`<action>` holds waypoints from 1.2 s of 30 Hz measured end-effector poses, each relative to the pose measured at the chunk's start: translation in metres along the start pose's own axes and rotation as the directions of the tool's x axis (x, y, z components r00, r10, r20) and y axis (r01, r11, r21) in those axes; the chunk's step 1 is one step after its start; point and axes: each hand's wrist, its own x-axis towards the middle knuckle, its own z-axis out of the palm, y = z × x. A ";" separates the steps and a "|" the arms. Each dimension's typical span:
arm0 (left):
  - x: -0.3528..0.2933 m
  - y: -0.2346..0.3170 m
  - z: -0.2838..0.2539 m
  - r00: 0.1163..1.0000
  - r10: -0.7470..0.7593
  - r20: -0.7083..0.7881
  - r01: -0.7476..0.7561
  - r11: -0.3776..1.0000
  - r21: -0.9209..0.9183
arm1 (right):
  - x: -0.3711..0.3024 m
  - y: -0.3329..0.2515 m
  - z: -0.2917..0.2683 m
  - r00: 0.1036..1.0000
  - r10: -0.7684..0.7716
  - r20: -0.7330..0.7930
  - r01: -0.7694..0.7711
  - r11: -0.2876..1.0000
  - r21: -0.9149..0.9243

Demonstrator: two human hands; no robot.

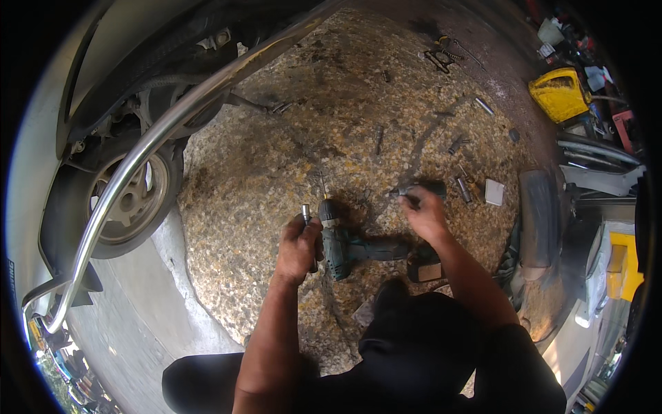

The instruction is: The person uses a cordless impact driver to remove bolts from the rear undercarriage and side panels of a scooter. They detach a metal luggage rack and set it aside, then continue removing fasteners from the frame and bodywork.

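Note:
My left hand [296,252] is closed around a dark-handled tool with a shiny socket [305,212] pointing up out of the fist. Just right of it a green and black cordless drill [336,245] lies on its side on the ground, a thin bit in its chuck pointing away from me. Farther right, my right hand [423,212] has its fingers bent together at a dark cylindrical tool [434,187] lying on the ground. What sits between those fingertips is too small to make out. The drill's battery end is near my right forearm.
Loose sockets [463,190] and a metal tube [484,105] are scattered on the pebbled ground [262,172]. A small white square [494,192] lies at the right. A car wheel [127,200] and a curved metal bar [131,165] stand left; a yellow container [558,94] is far right.

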 end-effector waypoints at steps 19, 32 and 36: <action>0.206 0.024 0.152 0.968 0.248 0.037 -0.178 0.579 0.795 | -0.028 0.112 -0.012 0.972 0.207 0.113 -0.224 0.959 0.174; 0.161 0.047 0.110 0.994 -0.073 0.075 0.091 0.959 -0.270 | -0.004 0.103 -0.035 0.802 0.375 0.464 -0.588 0.627 0.510; 0.131 0.075 0.063 0.998 -0.061 -0.008 0.039 0.729 -0.683 | 0.010 0.066 -0.038 0.866 0.311 0.391 -0.489 0.683 0.543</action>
